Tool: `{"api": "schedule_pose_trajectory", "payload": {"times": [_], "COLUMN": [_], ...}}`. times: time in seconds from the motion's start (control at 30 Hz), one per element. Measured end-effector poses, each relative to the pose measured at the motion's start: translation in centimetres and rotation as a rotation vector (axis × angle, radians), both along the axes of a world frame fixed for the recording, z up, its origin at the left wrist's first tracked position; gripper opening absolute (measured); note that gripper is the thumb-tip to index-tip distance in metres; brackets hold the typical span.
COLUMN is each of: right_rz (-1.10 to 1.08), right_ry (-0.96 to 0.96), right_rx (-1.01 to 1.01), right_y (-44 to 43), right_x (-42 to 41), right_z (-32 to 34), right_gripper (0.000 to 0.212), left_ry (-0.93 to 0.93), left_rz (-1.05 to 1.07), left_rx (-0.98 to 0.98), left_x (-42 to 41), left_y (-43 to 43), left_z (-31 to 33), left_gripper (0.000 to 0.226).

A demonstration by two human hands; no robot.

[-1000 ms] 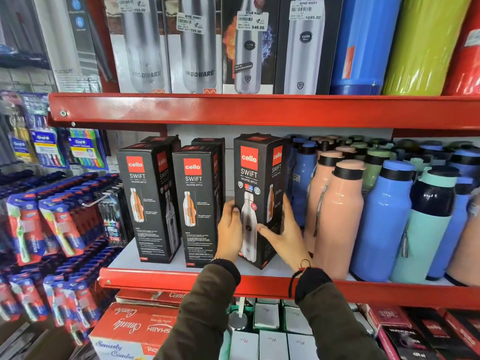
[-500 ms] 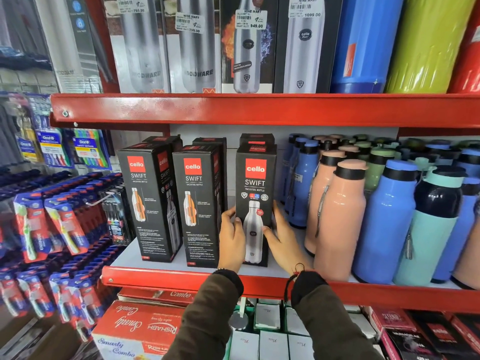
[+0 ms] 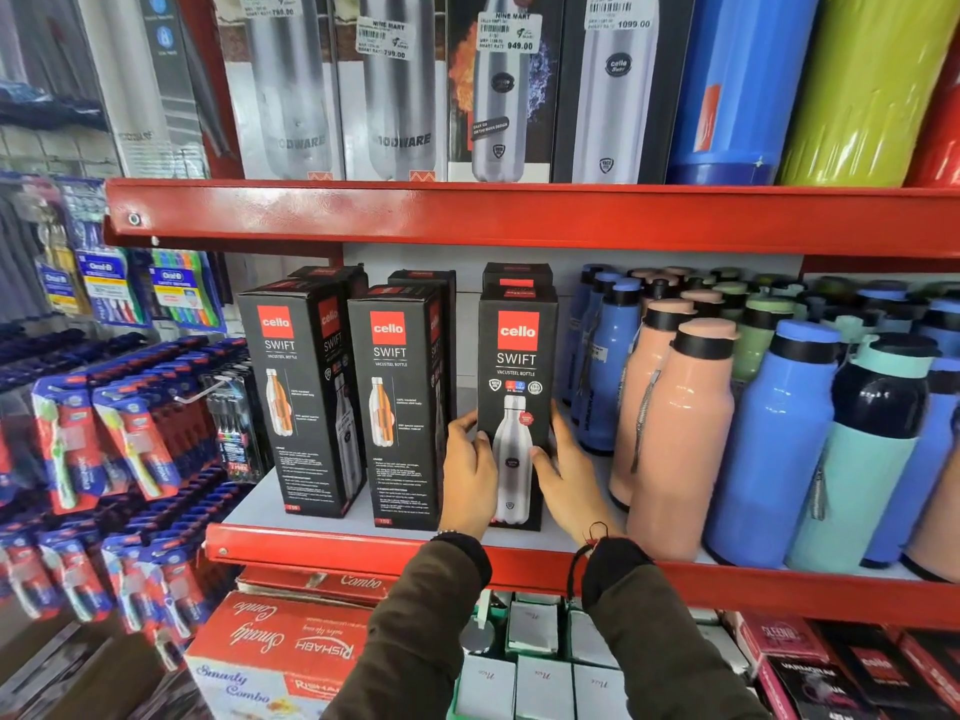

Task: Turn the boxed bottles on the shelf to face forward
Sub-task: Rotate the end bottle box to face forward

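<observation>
Both hands [image 3: 470, 472] [image 3: 569, 480] clasp the right box [image 3: 517, 376]; gap left, peach bottle [image 3: 680, 433] near right.

Red metal shelf unit [image 3: 519, 215], white-grey deck and back panel. Left of it: pegboard wall with hanging toothbrush packs [image 3: 104, 449]. Above its top lip: tall steel-flask cartons [image 3: 395, 85]. Below its lower lip [image 3: 332, 553]: red combo cartons [image 3: 270, 646], small white boxes [image 3: 540, 678]. Even bright store lighting, glare on the red paint.
</observation>
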State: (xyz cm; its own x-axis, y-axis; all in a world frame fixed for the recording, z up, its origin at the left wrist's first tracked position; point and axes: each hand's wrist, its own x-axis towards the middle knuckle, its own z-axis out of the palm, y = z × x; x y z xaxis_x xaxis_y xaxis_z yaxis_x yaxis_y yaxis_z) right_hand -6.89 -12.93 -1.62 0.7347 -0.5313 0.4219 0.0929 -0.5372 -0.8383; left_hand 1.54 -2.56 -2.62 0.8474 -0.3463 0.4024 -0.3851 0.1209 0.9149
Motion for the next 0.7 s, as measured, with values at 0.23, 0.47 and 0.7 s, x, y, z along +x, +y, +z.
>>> {"api": "schedule_pose_trajectory", "payload": {"times": [0.23, 0.47, 0.7], "right_rz": [-0.145, -0.376, -0.261], "right_ry": [-0.142, -0.408, -0.433], "right_rx": [-0.004, -0.058, -0.129], "right_y": [0.7, 3.2, 8.2], "right_x": [-0.1, -0.3, 2.2], "right_z": [-0.8, 0.0, 1.7], "right_gripper": [0.056, 0.039, 0.028], "left_ry": [-0.027, -0.264, -0.476], "left_rz": [-0.009, 0.095, 0.365], "left_rx": [0.025, -0.022, -0.012], "left_x": [-0.5, -1.8, 1.1], "left_y": [0.7, 3.6, 7.2], "left_z": [0.1, 0.9, 2.6], "left_gripper": [0.034, 0.040, 0.039]}}
